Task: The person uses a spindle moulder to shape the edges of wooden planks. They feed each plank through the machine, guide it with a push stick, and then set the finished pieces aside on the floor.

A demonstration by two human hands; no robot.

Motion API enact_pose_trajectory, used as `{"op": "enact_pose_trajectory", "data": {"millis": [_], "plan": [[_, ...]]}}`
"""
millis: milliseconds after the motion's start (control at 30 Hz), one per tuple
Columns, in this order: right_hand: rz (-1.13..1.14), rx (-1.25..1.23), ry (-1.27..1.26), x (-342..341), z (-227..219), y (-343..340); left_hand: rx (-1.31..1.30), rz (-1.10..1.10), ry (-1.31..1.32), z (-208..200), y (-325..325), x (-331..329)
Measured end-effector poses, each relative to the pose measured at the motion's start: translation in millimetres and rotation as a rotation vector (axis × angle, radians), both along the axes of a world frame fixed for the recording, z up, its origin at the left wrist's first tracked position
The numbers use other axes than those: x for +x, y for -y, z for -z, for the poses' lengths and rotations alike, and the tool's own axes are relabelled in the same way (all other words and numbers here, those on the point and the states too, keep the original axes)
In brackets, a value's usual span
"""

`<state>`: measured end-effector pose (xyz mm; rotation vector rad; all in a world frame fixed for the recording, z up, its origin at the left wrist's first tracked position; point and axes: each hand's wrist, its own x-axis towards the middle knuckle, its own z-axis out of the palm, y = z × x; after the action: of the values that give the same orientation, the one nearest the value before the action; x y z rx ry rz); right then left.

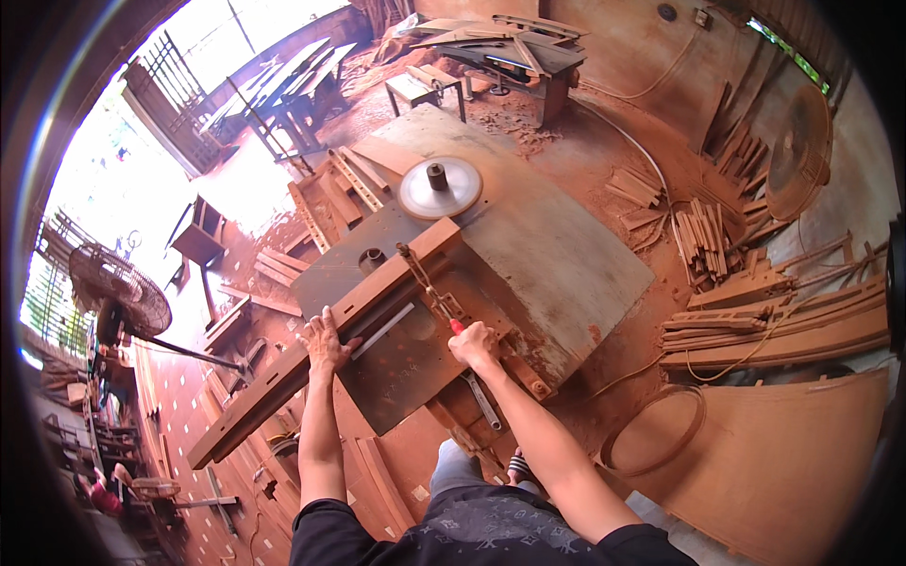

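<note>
A long wooden beam (pixel 255 401) with slots cut in it lies diagonally across a sliding carriage on a machine table (pixel 566 274). My left hand (pixel 326 347) rests on the beam with its fingers spread. My right hand (pixel 475 345) is closed round the red handle of a metal clamp lever (pixel 444 304). The clamp's upper end reaches over the beam near its far end. Just beyond that end, a round saw blade (pixel 415 196) lies flat on an upright spindle; it looks smooth and blurred. A wrench (pixel 484 404) lies on the carriage, near my right forearm.
Wood strips (pixel 703 241) are piled to the right, beside long boards (pixel 746 335) and a hoop (pixel 661 429). A standing fan (pixel 118 288) is at the left, another fan (pixel 800 156) at the far right. Sawdust covers the floor. Further back is a loaded workbench (pixel 557 80).
</note>
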<state>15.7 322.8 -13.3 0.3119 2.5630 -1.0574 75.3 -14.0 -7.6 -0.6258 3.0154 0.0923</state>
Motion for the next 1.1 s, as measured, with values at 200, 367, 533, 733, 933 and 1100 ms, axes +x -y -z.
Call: {"op": "enact_pose_trajectory", "data": {"millis": [200,367,533,733,933,1100], "plan": [[-0.053,0.055,0.005,-32.7,36.0,23.8,-0.054,0.015,-0.017,4.2,18.2,-26.8],[-0.17,0.106,-0.09,-45.3,53.4,25.0,-0.035,0.027,-0.02,2.9,16.4,-43.0],[0.038,0.034,-0.047,-49.5,53.4,22.1,-0.086,0.064,-0.025,8.6,18.7,-54.4],[0.022,-0.046,0.02,-37.8,4.1,23.8,-0.096,0.023,0.024,11.8,26.5,-43.9],[0.0,-0.037,0.069,-41.5,-4.8,21.7,-0.077,0.015,0.036,7.8,23.4,-43.9],[0.03,-0.063,0.035,-41.5,4.5,24.7,-0.061,0.002,0.036,7.8,21.4,-43.6]]}}
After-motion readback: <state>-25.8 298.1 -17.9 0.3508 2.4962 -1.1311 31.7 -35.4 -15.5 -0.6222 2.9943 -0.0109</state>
